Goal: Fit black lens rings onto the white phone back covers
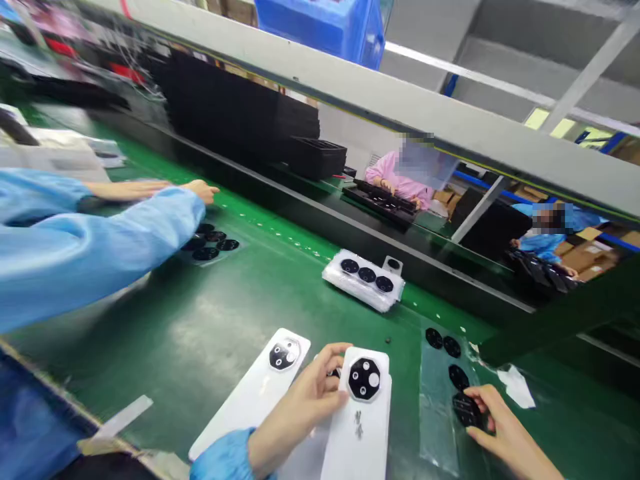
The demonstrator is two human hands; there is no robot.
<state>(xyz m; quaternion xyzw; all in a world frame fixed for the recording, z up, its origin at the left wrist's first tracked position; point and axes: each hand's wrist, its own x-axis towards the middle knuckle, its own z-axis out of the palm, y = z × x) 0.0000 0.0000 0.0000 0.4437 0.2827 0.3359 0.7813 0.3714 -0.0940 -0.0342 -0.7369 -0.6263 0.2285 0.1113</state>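
My left hand (310, 397) grips the upper left edge of a white phone back cover (356, 440), thumb and fingers at its side. A black octagonal camera plate with round holes sits near its top. Another white back cover (240, 403) with a similar camera plate lies to the left; more white panel shows beneath my wrist. At the right, my right hand (493, 420) pinches a black camera lens cover (467, 409) by its edge, over a clear film strip (435, 427). More black lens covers (443, 341) lie along that strip.
Past my hands, a white stack (363, 283) carries three black lens covers. A co-worker's blue sleeve (115, 243) reaches over the green bench (200, 333) from the left, near several black lens covers (205, 253). A scrap of white paper (517, 387) lies at right. Other people work beyond the divider.
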